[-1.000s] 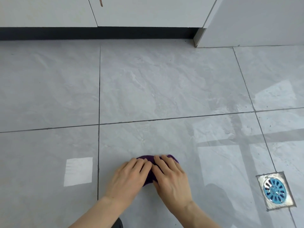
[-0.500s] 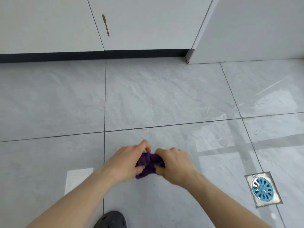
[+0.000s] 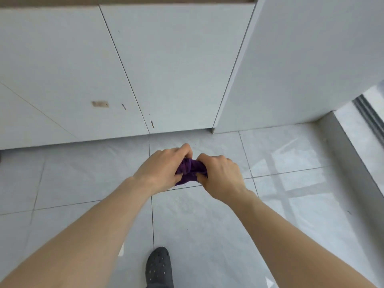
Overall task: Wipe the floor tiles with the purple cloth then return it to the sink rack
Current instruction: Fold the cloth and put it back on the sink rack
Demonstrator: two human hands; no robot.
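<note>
The purple cloth [image 3: 190,171] is bunched into a small wad, held in the air above the grey floor tiles [image 3: 207,229]. My left hand [image 3: 164,169] grips its left side with fingers curled over the top. My right hand [image 3: 221,175] grips its right side. Most of the cloth is hidden between the two hands; only a dark purple strip shows. The sink rack is not in view.
White cabinet doors [image 3: 176,69] rise straight ahead, with a taller white panel [image 3: 311,59] to the right. A grey raised sill [image 3: 349,154] and a sliding track [image 3: 372,113] run along the right edge. A dark perforated shoe [image 3: 159,267] stands on the tiles below.
Both hands have gathered the cloth off the floor and lifted it. The view has risen and tilted up, so the cabinets fill the top and the floor drain has left the frame.
</note>
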